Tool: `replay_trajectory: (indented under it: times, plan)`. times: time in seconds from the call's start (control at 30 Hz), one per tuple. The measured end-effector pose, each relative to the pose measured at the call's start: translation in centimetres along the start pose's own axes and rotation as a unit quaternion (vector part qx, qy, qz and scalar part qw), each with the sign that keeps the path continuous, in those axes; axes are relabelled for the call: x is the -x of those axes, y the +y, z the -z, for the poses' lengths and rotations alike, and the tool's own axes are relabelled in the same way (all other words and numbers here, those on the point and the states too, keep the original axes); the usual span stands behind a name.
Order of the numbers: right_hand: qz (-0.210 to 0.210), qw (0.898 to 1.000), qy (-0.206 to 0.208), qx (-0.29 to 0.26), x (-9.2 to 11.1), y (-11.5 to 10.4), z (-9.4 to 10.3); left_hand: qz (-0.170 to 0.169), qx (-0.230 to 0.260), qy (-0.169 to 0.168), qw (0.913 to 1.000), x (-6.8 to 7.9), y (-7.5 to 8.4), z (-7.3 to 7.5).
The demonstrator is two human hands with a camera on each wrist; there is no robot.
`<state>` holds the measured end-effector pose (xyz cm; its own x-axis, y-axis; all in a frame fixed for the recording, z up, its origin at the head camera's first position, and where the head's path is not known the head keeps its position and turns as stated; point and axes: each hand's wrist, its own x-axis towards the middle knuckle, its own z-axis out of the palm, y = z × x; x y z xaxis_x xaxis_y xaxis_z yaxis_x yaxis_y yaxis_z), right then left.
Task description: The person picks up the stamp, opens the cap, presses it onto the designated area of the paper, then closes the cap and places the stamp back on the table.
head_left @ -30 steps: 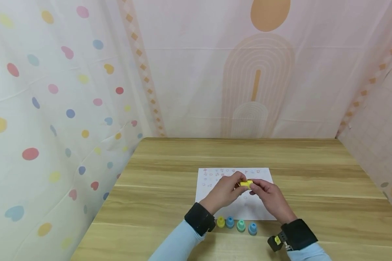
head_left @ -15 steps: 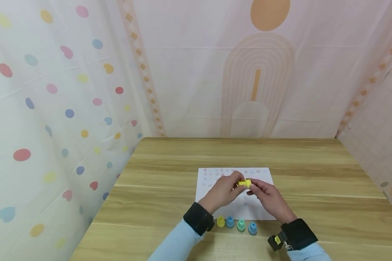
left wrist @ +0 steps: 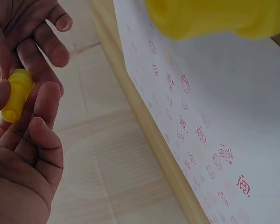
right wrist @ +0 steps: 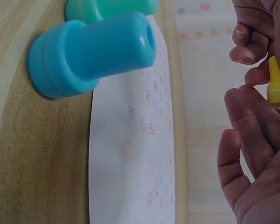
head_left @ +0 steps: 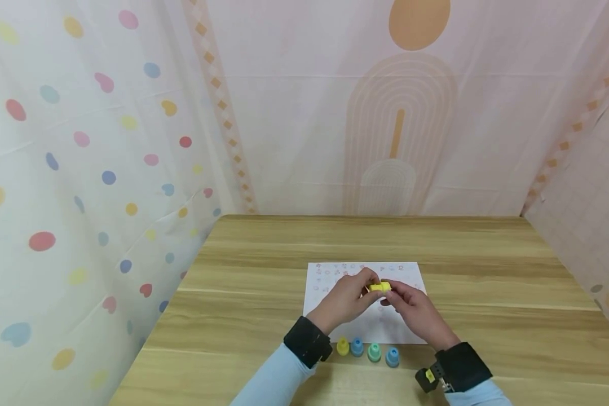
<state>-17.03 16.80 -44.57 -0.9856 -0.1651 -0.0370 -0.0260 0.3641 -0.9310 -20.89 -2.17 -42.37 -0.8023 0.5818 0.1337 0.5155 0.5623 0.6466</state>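
A small yellow toy stamp [head_left: 380,287] is held above the printed paper, between both hands. My left hand [head_left: 343,297] pinches its narrow handle between thumb and fingers. At the wider base end, my right hand [head_left: 419,313] grips with thumb and fingertips. In the left wrist view the yellow stamp [left wrist: 18,94] lies tilted, its handle end toward the left thumb. The right wrist view cuts off part of the yellow stamp [right wrist: 277,84]. Beneath lies the white paper [head_left: 396,331], bearing red, purple and faint orange stamped marks.
Along the paper's near edge stand a yellow stamp [head_left: 342,347], a blue stamp [head_left: 357,347], a green stamp [head_left: 374,353] and another blue stamp [head_left: 392,357]. They sit on the wooden table [head_left: 223,316]. A patterned curtain [head_left: 294,135] hangs behind and at the sides.
The yellow stamp in the hands has shifted slightly left, and the right hand has followed it a little. The stamps on the table have stayed put.
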Motion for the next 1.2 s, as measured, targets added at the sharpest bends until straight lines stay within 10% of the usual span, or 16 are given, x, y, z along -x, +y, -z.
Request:
replay_trajectory:
  times: [0.53, 1.2]
  plan:
    - [-0.004, 1.000, -0.020, -0.003, 0.0, 0.3, 0.2, 0.002, -0.001, -0.004, 1.0000, 0.0, -0.6, 0.5]
    - [-0.017, 0.999, 0.029, 0.033, 0.1, 0.6, 1.1, 0.097, -0.004, 0.114, 0.9888, 1.8, -5.4, 5.6]
